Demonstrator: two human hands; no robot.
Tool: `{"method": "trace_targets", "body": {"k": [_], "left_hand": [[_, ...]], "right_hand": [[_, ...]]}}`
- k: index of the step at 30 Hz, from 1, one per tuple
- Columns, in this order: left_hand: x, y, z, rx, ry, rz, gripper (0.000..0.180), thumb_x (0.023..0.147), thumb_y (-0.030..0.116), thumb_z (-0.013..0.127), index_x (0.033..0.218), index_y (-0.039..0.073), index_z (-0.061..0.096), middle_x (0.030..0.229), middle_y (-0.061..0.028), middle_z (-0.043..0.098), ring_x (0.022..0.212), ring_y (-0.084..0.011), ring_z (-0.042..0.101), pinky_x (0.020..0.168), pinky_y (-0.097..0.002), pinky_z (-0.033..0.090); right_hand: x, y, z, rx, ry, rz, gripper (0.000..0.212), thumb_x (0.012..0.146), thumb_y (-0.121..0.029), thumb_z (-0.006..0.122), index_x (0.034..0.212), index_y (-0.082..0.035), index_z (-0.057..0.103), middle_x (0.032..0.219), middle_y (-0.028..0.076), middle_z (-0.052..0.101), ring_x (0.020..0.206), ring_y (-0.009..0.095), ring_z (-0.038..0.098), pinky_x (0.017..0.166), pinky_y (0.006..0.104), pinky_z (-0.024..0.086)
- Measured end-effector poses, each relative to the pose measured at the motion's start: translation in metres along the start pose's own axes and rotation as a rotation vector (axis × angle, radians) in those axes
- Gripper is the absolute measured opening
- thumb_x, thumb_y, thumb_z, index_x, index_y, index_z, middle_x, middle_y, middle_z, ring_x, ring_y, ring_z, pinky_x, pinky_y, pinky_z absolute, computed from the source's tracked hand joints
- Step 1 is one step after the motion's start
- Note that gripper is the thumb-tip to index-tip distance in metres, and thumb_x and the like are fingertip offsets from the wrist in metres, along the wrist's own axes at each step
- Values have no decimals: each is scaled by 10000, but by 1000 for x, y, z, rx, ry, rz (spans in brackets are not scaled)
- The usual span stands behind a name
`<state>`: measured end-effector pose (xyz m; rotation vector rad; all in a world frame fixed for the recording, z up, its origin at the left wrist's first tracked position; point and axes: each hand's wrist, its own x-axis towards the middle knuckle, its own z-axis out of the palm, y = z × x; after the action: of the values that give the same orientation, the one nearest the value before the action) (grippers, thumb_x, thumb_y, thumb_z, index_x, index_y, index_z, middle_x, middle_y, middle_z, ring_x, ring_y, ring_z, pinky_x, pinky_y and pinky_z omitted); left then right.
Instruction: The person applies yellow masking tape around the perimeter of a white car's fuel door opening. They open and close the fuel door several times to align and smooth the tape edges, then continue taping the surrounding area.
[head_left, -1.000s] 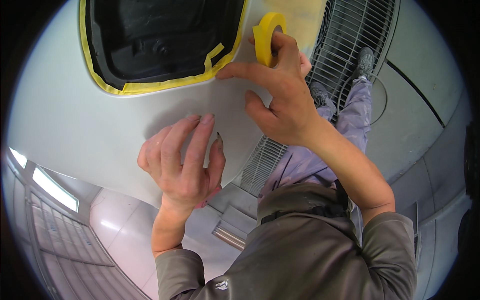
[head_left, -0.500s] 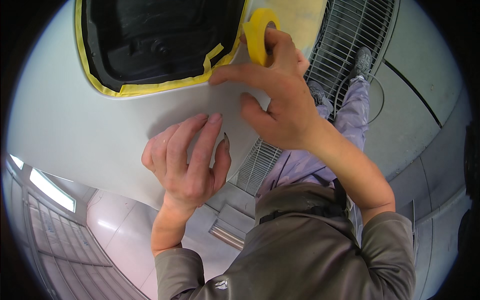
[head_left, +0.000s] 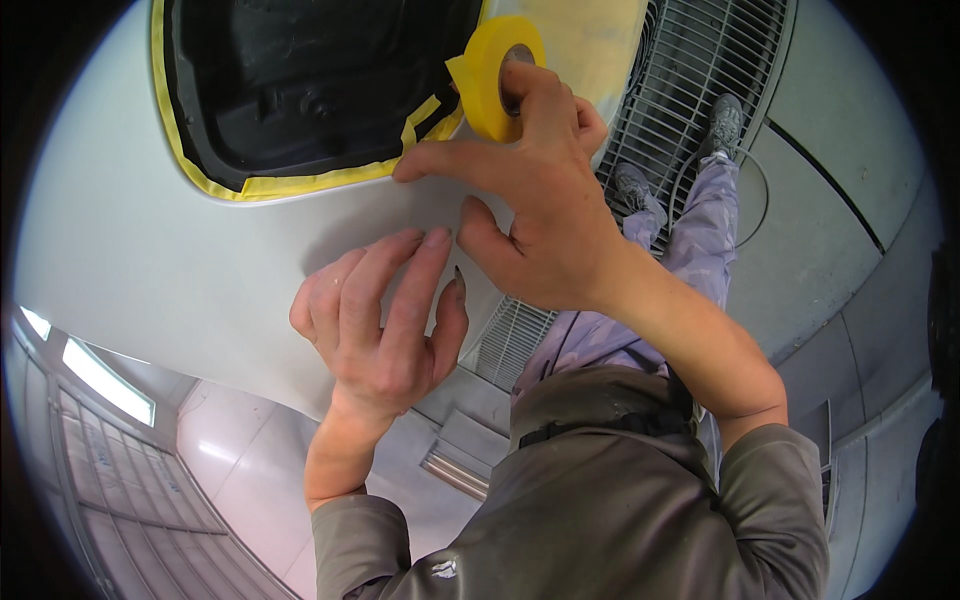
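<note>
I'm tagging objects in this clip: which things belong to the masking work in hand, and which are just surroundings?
In use:
- right hand holding the yellow tape roll
- left hand flat on the white panel
- yellow tape line edging the black opening

Just around:
- metal floor grating
- thin hose on the floor
- the person's shoes

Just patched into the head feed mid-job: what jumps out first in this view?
The bright yellow tape roll at top centre, held in the right hand, whose forefinger presses the white panel. Yellow tape already lines the lower edge of the black opening at upper left. The left hand lies flat on the panel just below.
</note>
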<state>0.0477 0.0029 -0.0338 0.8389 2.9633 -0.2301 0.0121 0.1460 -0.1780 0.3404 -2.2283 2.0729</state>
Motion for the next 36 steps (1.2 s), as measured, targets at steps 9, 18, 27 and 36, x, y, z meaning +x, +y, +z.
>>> {"method": "trace_targets", "body": {"k": [9,18,27,36], "left_hand": [[7,-11,-6,28,124,38,471,743,68,815,1211,112,788,1157,-36,719,998,-235,666,928,-368,460],[12,-8,-1,72,57,39,374,818,137,803,1191,115,806,1228,-46,713,1114,-245,653,1022,-399,451],[11,9,7,4,-17,1,415,797,111,805,1212,97,799,1252,-78,712,1172,-276,642,1067,-430,442],[36,18,20,150,-204,-110,567,919,294,783,1445,117,669,1507,-10,616,1417,-195,524,1259,-446,256]], "right_hand": [[-4,9,-4,-35,13,-18,622,745,-35,664,1308,-275,775,1344,185,568,1297,356,466,1082,484,242],[-18,36,-15,-253,31,21,665,741,-51,702,1350,-312,762,1262,157,491,1270,334,455,1063,543,244],[0,62,-12,-685,174,-261,547,763,-148,757,1249,-399,784,1236,53,524,1276,228,458,1064,522,268],[49,49,-42,-571,-56,-261,559,703,2,726,1130,-346,822,1338,194,495,1304,368,482,1076,531,249]]}}
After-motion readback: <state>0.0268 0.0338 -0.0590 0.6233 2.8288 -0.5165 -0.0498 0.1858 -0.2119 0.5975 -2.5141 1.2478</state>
